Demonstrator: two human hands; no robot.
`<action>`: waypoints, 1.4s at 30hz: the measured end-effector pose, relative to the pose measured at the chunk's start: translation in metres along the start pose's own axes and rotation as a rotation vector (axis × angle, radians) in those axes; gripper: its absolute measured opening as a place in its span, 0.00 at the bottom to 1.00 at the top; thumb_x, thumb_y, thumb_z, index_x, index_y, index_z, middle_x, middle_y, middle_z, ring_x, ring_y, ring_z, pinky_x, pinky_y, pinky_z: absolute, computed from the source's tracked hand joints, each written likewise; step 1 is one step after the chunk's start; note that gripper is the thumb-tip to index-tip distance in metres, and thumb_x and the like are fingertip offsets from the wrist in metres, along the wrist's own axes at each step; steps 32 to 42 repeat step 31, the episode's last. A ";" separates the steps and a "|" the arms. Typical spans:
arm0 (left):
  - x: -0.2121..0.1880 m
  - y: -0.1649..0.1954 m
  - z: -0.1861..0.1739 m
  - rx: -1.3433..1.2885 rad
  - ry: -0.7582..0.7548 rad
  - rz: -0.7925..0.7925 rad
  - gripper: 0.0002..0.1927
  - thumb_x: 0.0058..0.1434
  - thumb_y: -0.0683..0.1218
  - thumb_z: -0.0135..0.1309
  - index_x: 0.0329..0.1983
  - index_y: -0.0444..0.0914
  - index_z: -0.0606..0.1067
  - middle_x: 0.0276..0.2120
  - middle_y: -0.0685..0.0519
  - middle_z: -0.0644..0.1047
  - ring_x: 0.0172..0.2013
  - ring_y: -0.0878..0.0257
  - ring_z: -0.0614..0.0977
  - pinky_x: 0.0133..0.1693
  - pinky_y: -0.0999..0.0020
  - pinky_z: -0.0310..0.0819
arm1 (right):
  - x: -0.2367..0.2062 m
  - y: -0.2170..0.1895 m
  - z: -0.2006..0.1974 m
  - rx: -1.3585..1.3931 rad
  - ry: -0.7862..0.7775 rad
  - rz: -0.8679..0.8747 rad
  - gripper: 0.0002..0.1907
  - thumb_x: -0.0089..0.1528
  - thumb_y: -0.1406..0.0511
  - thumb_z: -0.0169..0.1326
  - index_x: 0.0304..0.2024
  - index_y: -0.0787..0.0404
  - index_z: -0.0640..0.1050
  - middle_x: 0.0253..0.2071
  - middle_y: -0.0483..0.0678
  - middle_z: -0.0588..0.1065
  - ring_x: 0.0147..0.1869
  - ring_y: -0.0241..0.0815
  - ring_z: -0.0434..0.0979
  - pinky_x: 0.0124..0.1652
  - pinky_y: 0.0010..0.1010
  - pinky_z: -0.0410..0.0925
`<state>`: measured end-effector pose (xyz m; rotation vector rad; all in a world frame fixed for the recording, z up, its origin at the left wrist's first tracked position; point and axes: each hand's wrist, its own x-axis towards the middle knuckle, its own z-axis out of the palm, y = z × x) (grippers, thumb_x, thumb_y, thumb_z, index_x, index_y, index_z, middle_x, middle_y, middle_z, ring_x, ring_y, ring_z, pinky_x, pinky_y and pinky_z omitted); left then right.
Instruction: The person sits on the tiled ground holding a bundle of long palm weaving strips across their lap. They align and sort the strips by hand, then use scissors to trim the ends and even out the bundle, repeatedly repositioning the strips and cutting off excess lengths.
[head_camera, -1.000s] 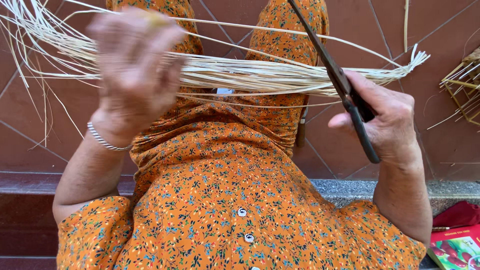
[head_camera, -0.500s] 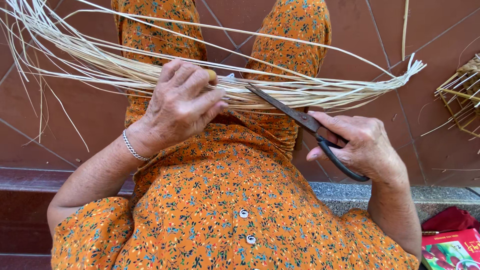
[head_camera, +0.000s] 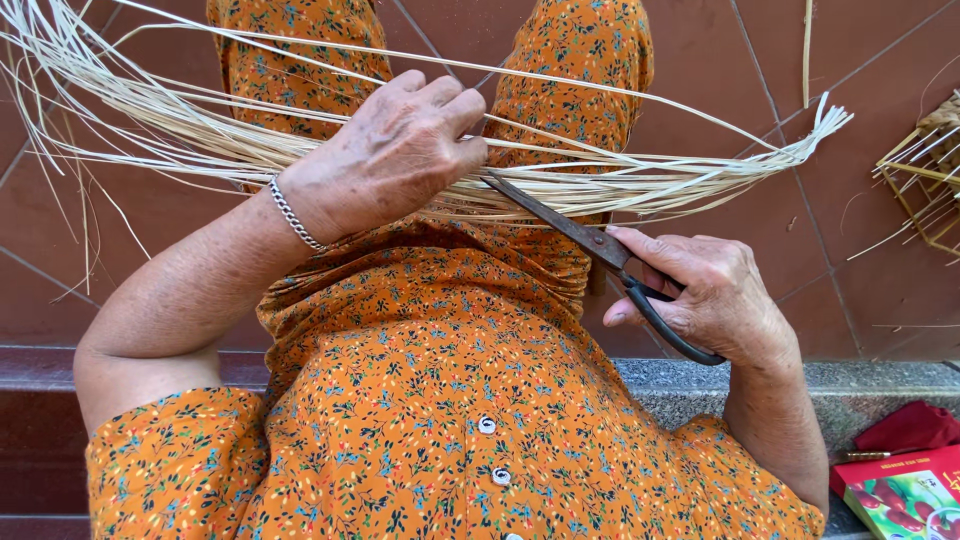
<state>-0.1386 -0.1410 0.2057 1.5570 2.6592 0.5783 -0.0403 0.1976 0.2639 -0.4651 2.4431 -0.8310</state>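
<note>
A long bundle of pale bamboo strips (head_camera: 640, 180) lies across my lap, fanning out at the left and tapering to cut ends at the right. My left hand (head_camera: 395, 150) is closed around the bundle near its middle, a silver bracelet on the wrist. My right hand (head_camera: 710, 295) grips the black handles of old dark metal scissors (head_camera: 590, 240). The blades point up and left, their tips reaching under the bundle beside my left hand. I wear orange floral clothes (head_camera: 440, 400).
Reddish-brown floor tiles (head_camera: 860, 60) lie beyond my knees. A partly woven bamboo frame (head_camera: 925, 165) sits at the right edge. A grey stone step edge (head_camera: 860, 380) runs below my right arm, with a red cloth and a colourful box (head_camera: 905, 495) at the lower right.
My right hand has lowered the scissors from upright to a low slant, blades now under the bundle. My left hand came down and closed over the strips.
</note>
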 end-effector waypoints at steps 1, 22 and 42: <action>0.001 0.000 0.002 0.006 -0.001 0.010 0.03 0.57 0.43 0.58 0.35 0.41 0.77 0.36 0.53 0.72 0.43 0.59 0.76 0.43 0.63 0.71 | -0.001 0.002 0.002 0.024 0.024 -0.044 0.43 0.43 0.49 0.71 0.57 0.60 0.79 0.25 0.46 0.74 0.28 0.41 0.76 0.32 0.33 0.70; 0.000 0.023 0.011 -0.233 0.270 -0.076 0.07 0.61 0.37 0.58 0.39 0.35 0.71 0.37 0.50 0.70 0.35 0.57 0.78 0.37 0.63 0.76 | 0.005 -0.007 -0.018 -0.191 0.075 -0.103 0.41 0.47 0.44 0.67 0.57 0.58 0.78 0.24 0.44 0.72 0.27 0.44 0.74 0.30 0.36 0.67; -0.005 0.020 0.016 -0.152 0.329 -0.083 0.09 0.61 0.37 0.58 0.44 0.36 0.74 0.41 0.52 0.73 0.37 0.60 0.80 0.39 0.65 0.76 | 0.012 -0.006 -0.013 -0.296 0.056 -0.175 0.37 0.51 0.45 0.66 0.57 0.57 0.78 0.27 0.46 0.77 0.26 0.49 0.76 0.29 0.39 0.68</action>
